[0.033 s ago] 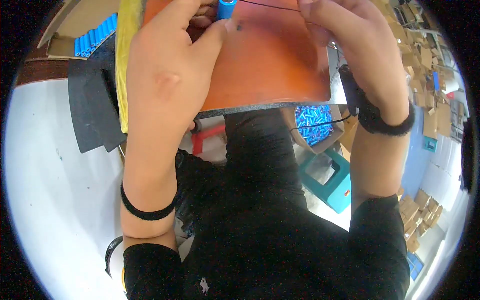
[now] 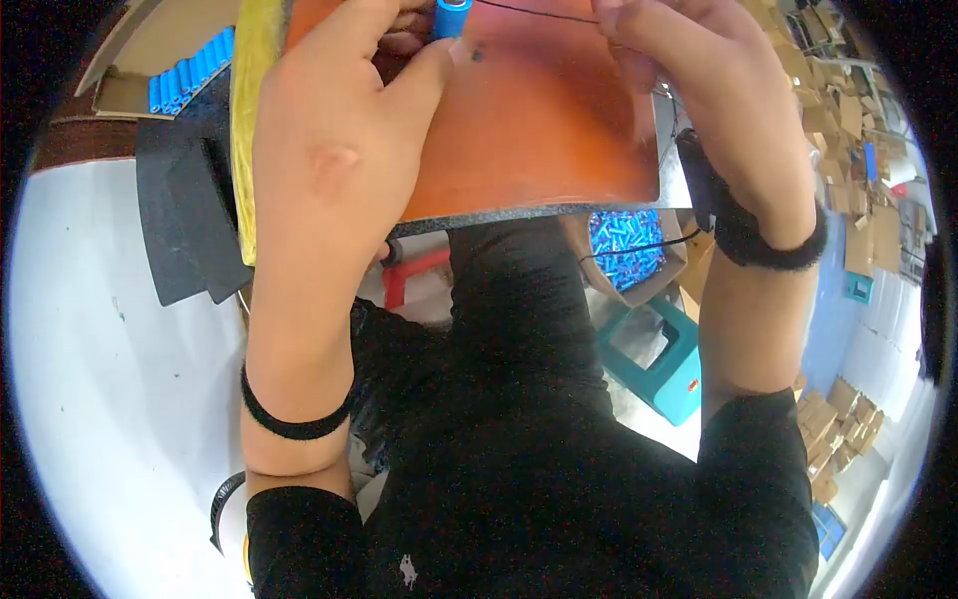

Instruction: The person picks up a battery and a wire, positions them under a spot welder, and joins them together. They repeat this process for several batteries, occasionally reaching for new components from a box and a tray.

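My left hand (image 2: 334,150) is closed on a blue cylindrical battery cell (image 2: 452,18) at the top edge of view, its thumb against the cell's lower end. From beside the cell a thin black wire (image 2: 539,13) runs right to my right hand (image 2: 689,70), which is closed with the wire between thumb and fingers. Both hands are over an orange-brown work mat (image 2: 539,130). The far fingertips and the cell's upper end are cut off or hidden.
A cardboard tray (image 2: 125,92) holds a row of blue cells (image 2: 190,72) at upper left. Black sheets (image 2: 180,220) lie by the yellow edge strip (image 2: 244,200). Below the mat, a box of small blue cells (image 2: 627,250) stands above a teal stool (image 2: 669,369). Cartons (image 2: 848,429) are stacked right.
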Demonstrator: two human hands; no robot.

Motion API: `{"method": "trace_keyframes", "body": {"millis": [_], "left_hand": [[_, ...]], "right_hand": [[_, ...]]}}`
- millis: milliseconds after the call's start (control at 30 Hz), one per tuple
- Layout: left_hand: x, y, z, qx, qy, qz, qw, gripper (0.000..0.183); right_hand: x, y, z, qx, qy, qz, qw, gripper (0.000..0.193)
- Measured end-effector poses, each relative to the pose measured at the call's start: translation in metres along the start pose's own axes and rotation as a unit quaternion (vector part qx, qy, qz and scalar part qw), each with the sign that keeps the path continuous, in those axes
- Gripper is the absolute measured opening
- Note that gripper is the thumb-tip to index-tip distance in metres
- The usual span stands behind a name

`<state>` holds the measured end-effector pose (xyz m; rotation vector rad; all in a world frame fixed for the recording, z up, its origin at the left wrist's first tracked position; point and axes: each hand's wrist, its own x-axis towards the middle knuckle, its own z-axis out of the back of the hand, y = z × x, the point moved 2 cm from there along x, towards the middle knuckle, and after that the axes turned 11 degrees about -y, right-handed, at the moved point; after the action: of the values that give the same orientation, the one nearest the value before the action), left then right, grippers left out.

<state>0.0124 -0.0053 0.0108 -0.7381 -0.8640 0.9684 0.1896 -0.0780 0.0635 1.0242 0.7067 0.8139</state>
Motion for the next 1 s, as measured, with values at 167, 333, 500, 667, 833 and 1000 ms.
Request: {"method": "trace_keyframes", "body": {"millis": [167, 333, 500, 667, 833, 1000], "left_hand": [[0.0, 0.0, 0.002, 0.02, -0.008, -0.005, 1.0, 0.033], [0.002, -0.002, 0.002, 0.079, -0.006, -0.017, 0.997, 0.034], [0.003, 0.002, -0.004, 0.027, -0.008, -0.022, 0.999, 0.034], [-0.001, 0.005, 0.002, -0.001, -0.012, -0.013, 1.0, 0.031], [-0.007, -0.004, 0.012, -0.007, 0.035, -0.006, 0.999, 0.031], [-0.018, 0.002, 0.026, -0.175, 0.094, 0.055, 0.978, 0.029]], "right_hand": [[0.003, -0.001, 0.0, -0.006, 0.005, 0.018, 1.0, 0.015], [0.003, 0.0, -0.001, -0.04, -0.011, 0.029, 0.999, 0.015], [-0.002, -0.002, 0.006, -0.017, -0.012, -0.004, 1.0, 0.014], [-0.01, -0.013, 0.012, 0.094, 0.041, 0.029, 0.994, 0.012], [-0.01, -0.038, 0.033, 0.058, 0.016, 0.149, 0.987, 0.021], [-0.017, -0.041, 0.027, 0.057, -0.043, 0.174, 0.982, 0.02]]}}
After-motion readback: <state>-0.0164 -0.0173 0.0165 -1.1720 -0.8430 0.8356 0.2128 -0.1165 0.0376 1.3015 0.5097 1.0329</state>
